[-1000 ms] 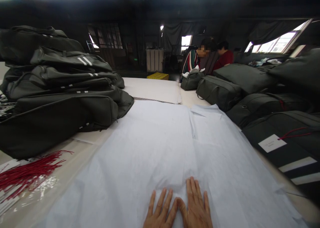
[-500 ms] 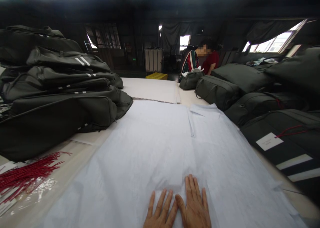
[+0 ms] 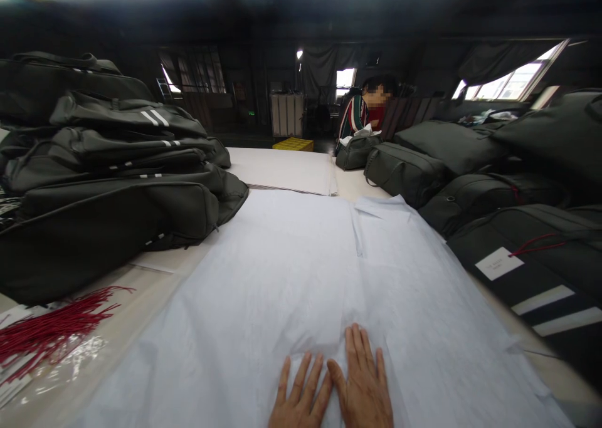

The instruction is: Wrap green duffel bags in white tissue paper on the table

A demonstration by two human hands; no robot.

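Observation:
Large thin white sheets (image 3: pixel 301 259), looking like tissue paper, lie spread over the table in front of me. My left hand (image 3: pixel 301 396) rests flat on them near the bottom of the view, fingers spread. Just to its right, my right hand (image 3: pixel 361 384) also lies flat on the sheets, its thumb close to my left forefinger. Neither hand holds anything. A fold (image 3: pixel 356 230) runs along the sheets farther up, with a creased corner beside it. The wrists are cut off by the lower edge.
Dark green bags (image 3: pixel 117 208) are piled on the left. More bags stand on the right, one with a white tag (image 3: pixel 498 263) on a red cord. Red tassels (image 3: pixel 61 324) lie at lower left. White sheets (image 3: pixel 282 168) are stacked farther back. Beyond is a person (image 3: pixel 352 114) in striped clothing.
The view has turned slightly, so the right-hand bags sit a little farther left. In the background, the person in red is now mostly hidden behind the striped one. My hands stay flat.

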